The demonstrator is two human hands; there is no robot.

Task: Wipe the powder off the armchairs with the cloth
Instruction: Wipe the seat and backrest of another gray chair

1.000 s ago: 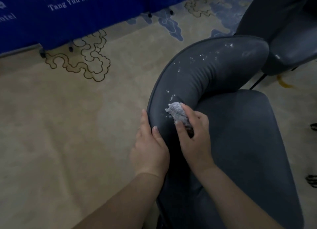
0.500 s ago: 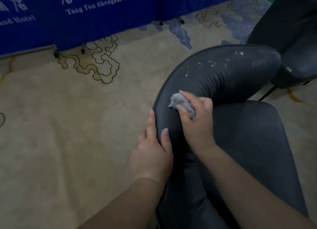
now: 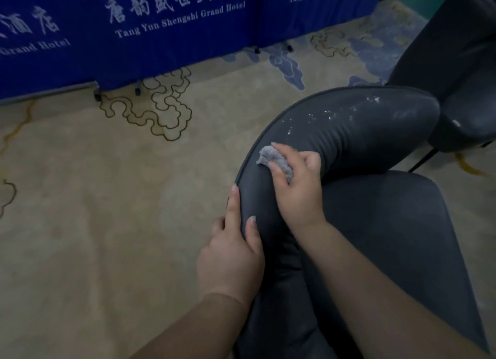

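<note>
Pressing a bunched grey cloth [image 3: 273, 162] onto the curved backrest of the dark armchair [image 3: 349, 133], right hand [image 3: 298, 186] fingers curled round it | left hand [image 3: 233, 254] flat on the backrest's outer edge, fingers straight | white powder [image 3: 322, 115] specks farther along the backrest | second armchair [image 3: 461, 95] behind | blue banner [image 3: 166, 28] over patterned carpet [image 3: 107, 197]

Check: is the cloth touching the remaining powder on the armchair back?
Apart. In the head view the cloth, held by the right hand, sits on the armchair back with bare dark upholstery between it and the nearest powder.
</note>
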